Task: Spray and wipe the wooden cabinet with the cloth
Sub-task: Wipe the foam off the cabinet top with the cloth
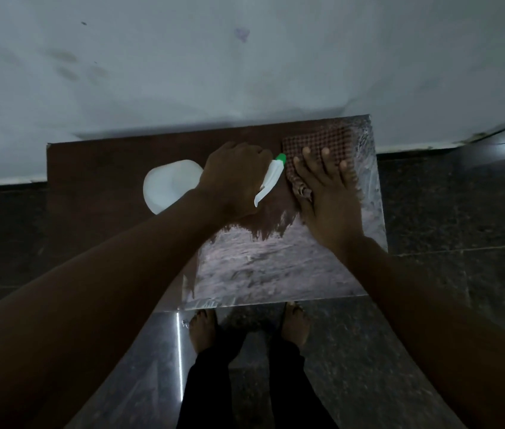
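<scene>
1. Pale wall fills the upper part of the view, meeting a dark speckled floor along a light skirting line; the wooden cabinet stands against that wall, seen from straight above.
2. On the left part of the cabinet top the wood looks dark and matt; the right and near part shows a streaky sheen.
3. A white spray bottle lies roughly level over the top, its body toward the left and its green nozzle pointing right.
4. Left hand is wrapped around the bottle's neck, fingers curled closed on it; the white trigger sticks out just beyond the knuckles.
5. Right hand lies flat, fingers spread and straight, pressing on a checked brown cloth at the far right corner of the top. The cloth extends past the fingertips toward the wall, with a bunched fold beside the thumb.
6. Bare feet stand on the floor below the cabinet's near edge.
</scene>
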`<state>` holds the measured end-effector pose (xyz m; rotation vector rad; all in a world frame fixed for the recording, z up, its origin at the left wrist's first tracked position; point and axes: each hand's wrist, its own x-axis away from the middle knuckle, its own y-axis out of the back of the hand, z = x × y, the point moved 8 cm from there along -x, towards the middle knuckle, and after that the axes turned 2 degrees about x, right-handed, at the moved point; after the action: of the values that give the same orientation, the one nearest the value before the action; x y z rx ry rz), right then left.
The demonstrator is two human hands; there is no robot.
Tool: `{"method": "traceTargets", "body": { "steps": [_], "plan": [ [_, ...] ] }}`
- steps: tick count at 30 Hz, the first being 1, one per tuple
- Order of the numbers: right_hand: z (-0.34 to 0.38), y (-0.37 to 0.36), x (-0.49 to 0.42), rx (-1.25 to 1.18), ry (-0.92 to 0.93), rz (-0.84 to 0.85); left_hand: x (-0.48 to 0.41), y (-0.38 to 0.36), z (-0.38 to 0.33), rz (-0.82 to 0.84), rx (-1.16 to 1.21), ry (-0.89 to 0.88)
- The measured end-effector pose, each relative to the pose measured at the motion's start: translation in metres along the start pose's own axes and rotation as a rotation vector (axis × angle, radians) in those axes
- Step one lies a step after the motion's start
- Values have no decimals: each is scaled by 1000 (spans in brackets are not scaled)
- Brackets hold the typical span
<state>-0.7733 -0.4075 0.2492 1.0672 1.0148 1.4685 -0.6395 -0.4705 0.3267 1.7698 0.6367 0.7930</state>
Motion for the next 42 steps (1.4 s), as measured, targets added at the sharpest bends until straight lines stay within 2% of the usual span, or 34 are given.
{"method": "traceTargets", "body": {
  "steps": [5, 15, 23, 32, 39, 42],
  "plan": [
    [1, -10, 37, 53, 122, 22, -7, 3, -8, -43, -14, 30],
    [-1, -8, 36, 47, 138, 45, -16, -8, -30, 18, -61, 11],
    [-5, -4, 26, 42, 165, 56, -21, -6, -33, 39, -4, -10],
    [-60, 25, -40, -7, -40, -9, -19, -4, -34, 5, -9, -20],
    [-41, 6, 36, 89, 127, 84, -24, 1, -43, 3, 21, -16],
    [-44, 5, 38, 85, 153, 92, -27, 2, -45, 1, 24, -16]
  ]
}}
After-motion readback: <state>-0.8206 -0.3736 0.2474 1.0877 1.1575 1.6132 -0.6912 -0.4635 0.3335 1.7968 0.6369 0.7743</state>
